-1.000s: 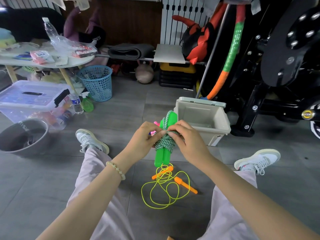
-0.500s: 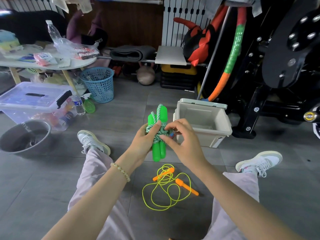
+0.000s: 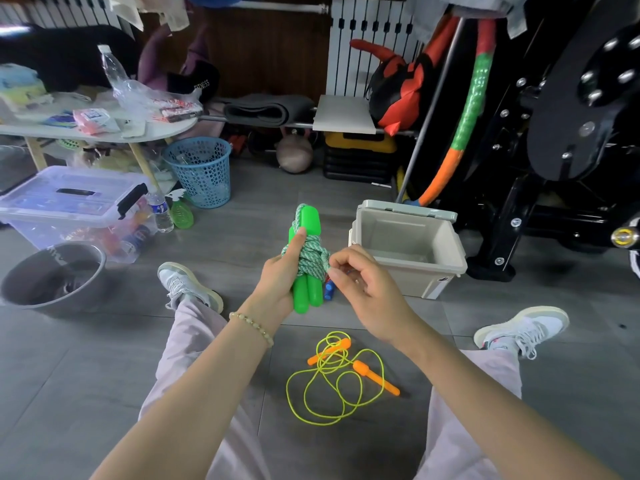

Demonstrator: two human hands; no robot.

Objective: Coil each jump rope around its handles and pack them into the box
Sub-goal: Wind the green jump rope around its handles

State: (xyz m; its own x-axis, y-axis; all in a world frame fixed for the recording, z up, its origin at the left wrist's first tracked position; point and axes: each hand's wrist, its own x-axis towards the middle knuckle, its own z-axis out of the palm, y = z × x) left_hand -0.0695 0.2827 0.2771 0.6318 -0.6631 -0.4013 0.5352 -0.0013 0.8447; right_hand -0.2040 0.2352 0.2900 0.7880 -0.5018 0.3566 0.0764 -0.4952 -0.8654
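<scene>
Holding the stiff green handles [image 3: 306, 292] clamped in your left hand [image 3: 277, 285], you pinch the soft, light braided rope [image 3: 308, 254] coiled round them with the fingers [image 3: 341, 262] of your right hand [image 3: 363, 289], a coil likely to unwind if slackened, the box [image 3: 415, 278] just beyond those fingers.

Only legible text I get is white "FITNESS" on the black cap [image 3: 197, 81] behind the table [image 3: 156, 128]; the lettering on the grey basin [image 3: 52, 271] and the water bottle [image 3: 160, 211] label is too blurred to read.
</scene>
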